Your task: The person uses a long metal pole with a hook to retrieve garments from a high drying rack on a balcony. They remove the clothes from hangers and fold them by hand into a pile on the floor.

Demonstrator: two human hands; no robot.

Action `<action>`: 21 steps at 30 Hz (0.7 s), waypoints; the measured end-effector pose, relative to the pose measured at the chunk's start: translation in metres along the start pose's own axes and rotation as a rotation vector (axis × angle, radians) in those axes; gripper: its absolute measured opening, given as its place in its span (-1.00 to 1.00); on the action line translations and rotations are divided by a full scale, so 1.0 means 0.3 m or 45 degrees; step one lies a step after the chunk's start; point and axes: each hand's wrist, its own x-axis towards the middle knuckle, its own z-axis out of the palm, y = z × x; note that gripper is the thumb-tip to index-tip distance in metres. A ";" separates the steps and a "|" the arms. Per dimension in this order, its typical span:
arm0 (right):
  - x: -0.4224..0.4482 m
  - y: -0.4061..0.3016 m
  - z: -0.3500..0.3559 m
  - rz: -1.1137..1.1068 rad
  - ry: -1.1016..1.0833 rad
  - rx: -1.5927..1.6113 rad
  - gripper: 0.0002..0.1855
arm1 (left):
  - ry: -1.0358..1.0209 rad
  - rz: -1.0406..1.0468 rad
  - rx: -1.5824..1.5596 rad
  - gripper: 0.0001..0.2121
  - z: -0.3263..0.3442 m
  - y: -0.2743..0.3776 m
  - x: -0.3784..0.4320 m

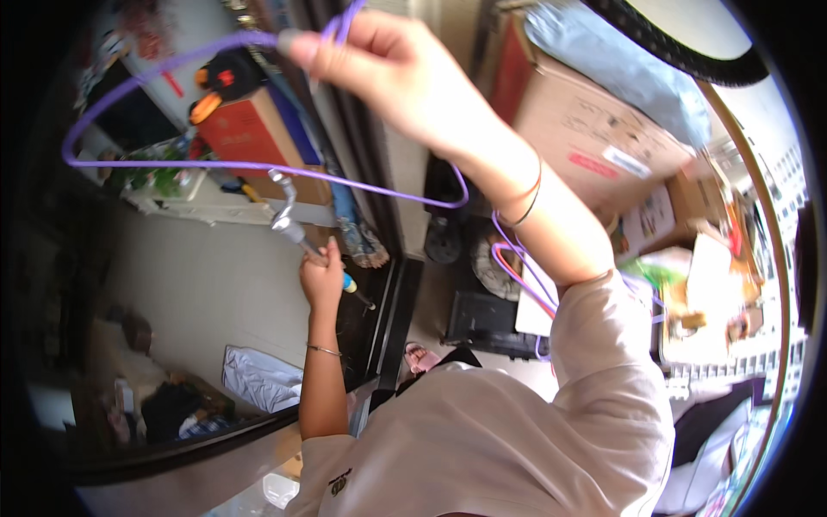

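Note:
My right hand (400, 81) is raised at the top of the view. Its thumb and fingers pinch a purple clothes hanger (187, 164) near the neck; the hook runs out of the frame. No garment hangs on it, and its long bottom bar faces me. Lower and to the left, my left hand (322, 278) is closed around a clothes-hanging pole (303, 242). The pole's silver forked head (282, 194) points up, just under the hanger bar in the picture; I cannot tell whether they touch. The pole's lower end slants down towards the door track.
A dark sliding-door frame (394, 316) runs beside my left hand. On the right are a cardboard box (601, 129) with a grey-blue plastic bag (620, 58) on top. More purple hangers (517, 274) lie near my right elbow. A curved rail (778, 258) passes at far right.

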 end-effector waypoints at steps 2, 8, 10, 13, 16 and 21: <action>-0.129 -0.160 -0.097 0.107 -0.014 0.280 -0.73 | 0.047 -0.165 -0.059 -0.61 -0.028 -0.028 -0.174; -0.384 -0.212 -0.286 0.197 0.114 -0.236 -0.73 | 0.028 -0.103 -0.005 -0.51 -0.048 -0.059 -0.380; -0.531 -0.180 -0.358 0.077 0.036 -0.647 -0.77 | -0.010 -0.059 -0.064 -0.51 -0.070 -0.002 -0.413; -0.761 -0.098 -0.427 -0.044 -0.103 -1.025 -0.71 | -0.023 0.011 -0.214 -0.55 -0.108 0.107 -0.457; -0.972 -0.069 -0.416 0.009 -0.192 -1.435 -0.64 | -0.162 0.061 -0.401 -0.56 -0.141 0.180 -0.505; -1.276 0.013 -0.450 0.286 -0.197 -2.029 -0.61 | -0.403 0.296 -0.513 -0.62 -0.196 0.261 -0.611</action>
